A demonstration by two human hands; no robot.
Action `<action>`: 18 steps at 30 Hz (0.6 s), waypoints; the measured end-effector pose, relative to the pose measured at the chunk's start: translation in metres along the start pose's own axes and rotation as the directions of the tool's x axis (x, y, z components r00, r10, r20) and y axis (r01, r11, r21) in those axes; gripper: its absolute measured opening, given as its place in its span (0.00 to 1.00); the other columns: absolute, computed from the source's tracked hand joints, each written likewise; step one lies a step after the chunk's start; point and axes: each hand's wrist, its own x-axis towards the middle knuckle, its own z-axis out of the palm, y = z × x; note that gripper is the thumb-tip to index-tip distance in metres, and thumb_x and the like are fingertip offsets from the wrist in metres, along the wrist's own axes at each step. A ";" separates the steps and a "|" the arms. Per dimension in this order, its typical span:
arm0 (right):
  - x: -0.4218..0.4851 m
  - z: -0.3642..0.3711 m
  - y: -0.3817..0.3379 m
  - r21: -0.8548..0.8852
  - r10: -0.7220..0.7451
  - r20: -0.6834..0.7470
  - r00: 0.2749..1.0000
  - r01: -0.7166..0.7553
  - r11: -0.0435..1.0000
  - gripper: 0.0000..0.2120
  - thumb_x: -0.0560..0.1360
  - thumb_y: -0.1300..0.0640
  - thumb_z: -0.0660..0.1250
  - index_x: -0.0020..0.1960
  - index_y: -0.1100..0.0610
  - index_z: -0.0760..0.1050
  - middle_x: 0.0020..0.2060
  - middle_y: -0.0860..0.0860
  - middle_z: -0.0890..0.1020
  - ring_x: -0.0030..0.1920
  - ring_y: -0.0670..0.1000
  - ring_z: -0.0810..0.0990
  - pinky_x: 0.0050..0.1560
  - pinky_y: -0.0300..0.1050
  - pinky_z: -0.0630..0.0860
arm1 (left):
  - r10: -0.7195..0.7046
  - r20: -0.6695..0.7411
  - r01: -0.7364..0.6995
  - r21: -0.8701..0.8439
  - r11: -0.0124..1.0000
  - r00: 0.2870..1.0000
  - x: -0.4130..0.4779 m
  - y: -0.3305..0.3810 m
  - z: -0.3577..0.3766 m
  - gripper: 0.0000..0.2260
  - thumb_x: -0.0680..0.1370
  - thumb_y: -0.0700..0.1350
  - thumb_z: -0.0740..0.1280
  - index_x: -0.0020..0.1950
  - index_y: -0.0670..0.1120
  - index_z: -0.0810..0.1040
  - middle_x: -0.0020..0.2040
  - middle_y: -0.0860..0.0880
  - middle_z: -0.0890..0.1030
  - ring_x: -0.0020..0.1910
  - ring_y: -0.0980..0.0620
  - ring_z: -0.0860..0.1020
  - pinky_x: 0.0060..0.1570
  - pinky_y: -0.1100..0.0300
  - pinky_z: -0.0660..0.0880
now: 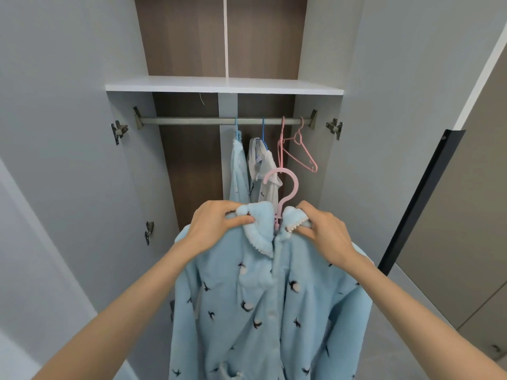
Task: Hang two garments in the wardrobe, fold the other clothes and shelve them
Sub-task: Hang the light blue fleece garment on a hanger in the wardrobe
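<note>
Now we hold blue fleece pajama top on pink hanger before open wardrobe, hook well below rail. Collar: left hand pinches left flap, thumb across fabric; right hand pinches right flap, fingers curled. We count on rail: two blue hangers carrying pale blue garment and white shirt, two bare pink hangers, all crowded right of centre. Rail's left half bare metal; white shelf edge just above.

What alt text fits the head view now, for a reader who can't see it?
The left hand and right hand hold the collar of a fluffy light-blue bird-print top on a pink plastic hanger, before an open wardrobe. Its metal rail carries a pale-blue garment, a white garment and two bare pink hangers.
</note>
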 end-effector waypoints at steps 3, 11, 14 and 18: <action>-0.001 -0.004 0.001 0.013 0.024 0.000 1.000 -0.024 1.000 0.09 0.76 0.44 0.65 0.47 0.48 0.69 0.34 0.46 0.77 0.36 0.53 0.73 0.38 0.46 0.69 | 0.007 -0.103 -0.024 -0.166 0.986 0.995 -0.002 -0.006 -0.008 0.13 0.77 0.49 0.67 0.31 0.57 0.77 0.29 0.55 0.77 0.30 0.56 0.71 0.36 0.57 0.67; -0.001 -0.021 0.002 -0.003 0.086 -0.068 0.994 -0.087 0.996 0.07 0.74 0.44 0.67 0.46 0.46 0.72 0.32 0.45 0.76 0.35 0.53 0.73 0.37 0.46 0.68 | 0.075 -0.052 -0.081 -0.111 0.991 0.996 -0.005 -0.020 -0.029 0.10 0.76 0.45 0.69 0.42 0.62 0.80 0.40 0.58 0.81 0.40 0.58 0.77 0.40 0.68 0.72; -0.001 -0.026 0.005 0.018 0.153 -0.103 0.983 -0.152 0.988 0.07 0.75 0.45 0.66 0.44 0.46 0.71 0.34 0.46 0.78 0.37 0.54 0.74 0.36 0.45 0.68 | 0.099 -0.060 -0.103 -0.084 0.991 0.993 -0.012 -0.026 -0.020 0.07 0.74 0.47 0.70 0.51 0.57 0.81 0.47 0.61 0.81 0.46 0.62 0.77 0.46 0.72 0.70; -0.003 -0.033 0.007 0.060 0.208 -0.112 0.972 -0.202 0.977 0.06 0.74 0.47 0.68 0.42 0.46 0.71 0.33 0.46 0.77 0.36 0.52 0.73 0.34 0.42 0.66 | 0.113 -0.206 -0.140 -0.123 0.982 0.972 -0.017 -0.026 -0.011 0.13 0.77 0.50 0.65 0.58 0.49 0.82 0.48 0.62 0.82 0.48 0.64 0.78 0.48 0.71 0.72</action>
